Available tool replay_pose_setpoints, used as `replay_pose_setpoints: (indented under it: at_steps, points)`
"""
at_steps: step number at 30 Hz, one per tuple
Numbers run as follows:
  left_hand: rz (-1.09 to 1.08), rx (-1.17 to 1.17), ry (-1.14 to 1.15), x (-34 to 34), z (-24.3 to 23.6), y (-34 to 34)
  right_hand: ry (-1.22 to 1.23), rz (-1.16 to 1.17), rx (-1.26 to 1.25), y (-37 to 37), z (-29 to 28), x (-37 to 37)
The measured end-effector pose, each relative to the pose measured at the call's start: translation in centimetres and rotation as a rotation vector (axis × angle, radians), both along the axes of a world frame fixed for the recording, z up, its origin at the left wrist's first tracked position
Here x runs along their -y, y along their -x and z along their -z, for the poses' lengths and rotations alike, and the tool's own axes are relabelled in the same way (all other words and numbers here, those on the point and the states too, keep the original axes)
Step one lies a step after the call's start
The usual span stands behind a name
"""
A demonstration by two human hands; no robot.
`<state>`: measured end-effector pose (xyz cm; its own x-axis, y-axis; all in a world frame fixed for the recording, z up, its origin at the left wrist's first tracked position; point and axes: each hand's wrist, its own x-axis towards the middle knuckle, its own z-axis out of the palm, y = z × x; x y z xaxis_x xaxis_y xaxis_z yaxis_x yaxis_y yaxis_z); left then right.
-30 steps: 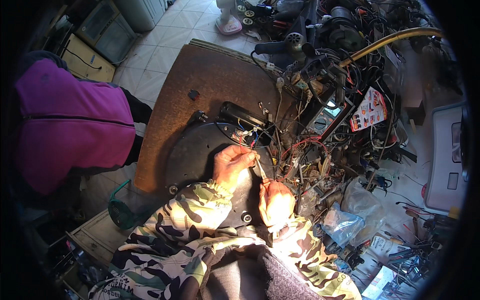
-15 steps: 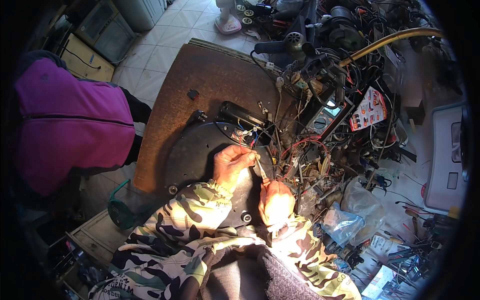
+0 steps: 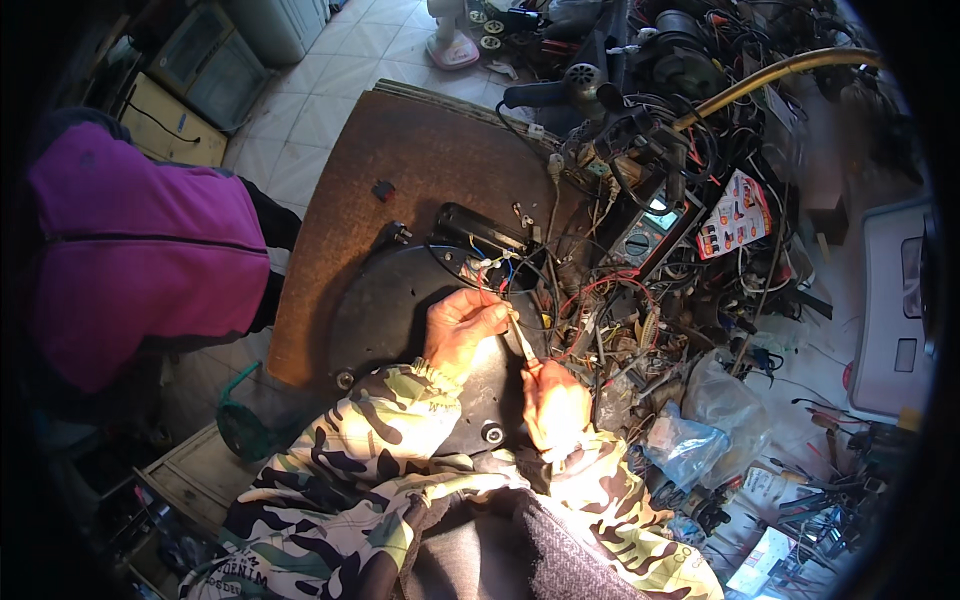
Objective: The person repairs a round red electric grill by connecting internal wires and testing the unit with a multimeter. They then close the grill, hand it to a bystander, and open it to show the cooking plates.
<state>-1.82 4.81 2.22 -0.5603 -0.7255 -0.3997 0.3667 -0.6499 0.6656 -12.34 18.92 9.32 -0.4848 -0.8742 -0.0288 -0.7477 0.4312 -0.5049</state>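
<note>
My left hand is closed in a pinch over the round black base plate, with a thin wire between thumb and forefinger. My right hand grips the reddish handle of a slim tool with a flat metal blade; I cannot make out its exact kind. Its tip meets the left fingertips at the wire. Just beyond the fingers, red, blue and yellow wires with white connectors come out beside a long black housing. The wire's very end is hidden by my fingers.
The brown board under the base plate carries a small black-and-red switch. To the right lie a lit multimeter, tangled wires, scrap and plastic bags. A person in a purple jacket stands at the left.
The view has shifted very slightly. Both hands keep nearly the same pose, with the tool's tip still at the left fingertips; the right hand has turned a little.
</note>
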Motion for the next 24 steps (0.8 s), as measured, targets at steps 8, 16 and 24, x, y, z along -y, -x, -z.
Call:
replay_pose_setpoints:
  at_steps: [8,16,24]
  points:
    - [-0.051,0.063,-0.032,3.1,-1.9,-1.5,-0.488,0.301,0.001,6.9,6.4,-6.9]
    - [0.106,0.123,-0.065,3.6,-1.0,-3.1,0.052,0.204,0.324,3.7,3.2,1.0]
    - [0.108,0.236,0.223,3.4,-1.1,-2.7,0.164,0.116,0.727,2.7,2.5,9.5]
